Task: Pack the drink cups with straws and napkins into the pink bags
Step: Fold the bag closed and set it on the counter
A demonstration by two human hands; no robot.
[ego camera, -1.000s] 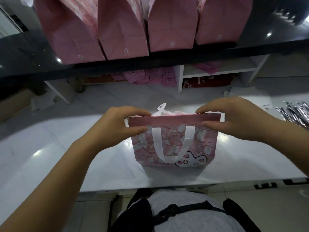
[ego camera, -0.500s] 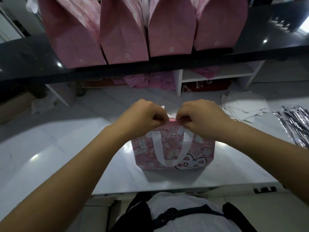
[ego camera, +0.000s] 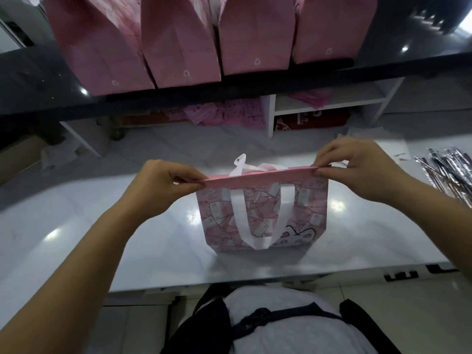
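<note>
A pink patterned bag [ego camera: 309, 213] with white handles stands upright on the white marble counter [ego camera: 102, 226]. Its top edge is pressed flat into a closed pink strip. My left hand [ego camera: 158, 185] pinches the left end of that strip and my right hand [ego camera: 357, 167] pinches the right end. One white handle hangs down the bag's front; the other pokes up behind the strip. What is inside the bag is hidden.
Several pink bags [ego camera: 178, 42] stand in a row on a dark shelf [ego camera: 30, 80] above. Silver-wrapped straws [ego camera: 447, 172] lie at the counter's right edge, with white napkins [ego camera: 398, 146] behind my right hand. Flat pink bags [ego camera: 224, 113] sit under the shelf.
Both hands slid apart from the middle of the bag's top to its two ends, stretching the closed edge flat.
</note>
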